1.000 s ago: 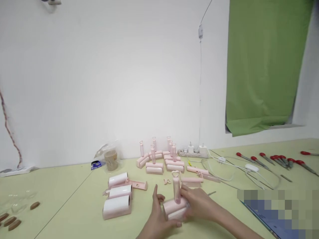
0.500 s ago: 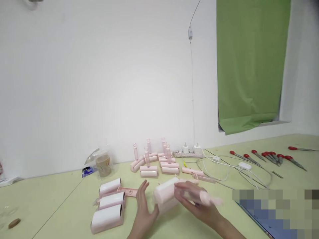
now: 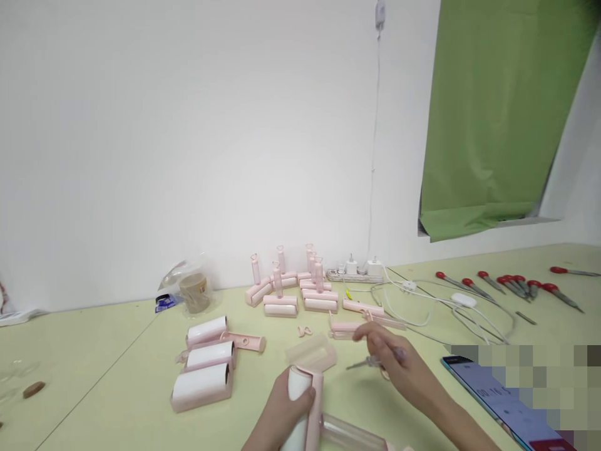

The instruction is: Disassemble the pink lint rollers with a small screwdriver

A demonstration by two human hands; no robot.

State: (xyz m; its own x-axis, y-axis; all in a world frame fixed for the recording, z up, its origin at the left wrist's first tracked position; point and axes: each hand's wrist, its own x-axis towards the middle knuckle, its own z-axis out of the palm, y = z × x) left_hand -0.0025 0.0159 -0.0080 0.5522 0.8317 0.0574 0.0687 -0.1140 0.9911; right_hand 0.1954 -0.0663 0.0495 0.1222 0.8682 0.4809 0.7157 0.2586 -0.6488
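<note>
My left hand is closed around a pink lint roller with a white sticky roll, at the bottom middle. Its clear handle points down to the right. Just behind the roller is a translucent cover; whether it is joined to the roller I cannot tell. My right hand grips a thin screwdriver with a see-through purplish handle, its tip pointing left, apart from the roller. Beyond the fingers lie pink lint roller parts. Small pink clips rest behind the cover.
White rolls in pink covers lie at left, beside a pink handle piece. Several lint rollers stand by the wall. A power strip, cables, red-handled tools and a phone are at right; bagged tape is at back left.
The lint roller has come nearer and turned, passing from my right hand's hold into my left hand. My right hand has let go of its handle and now holds the screwdriver.
</note>
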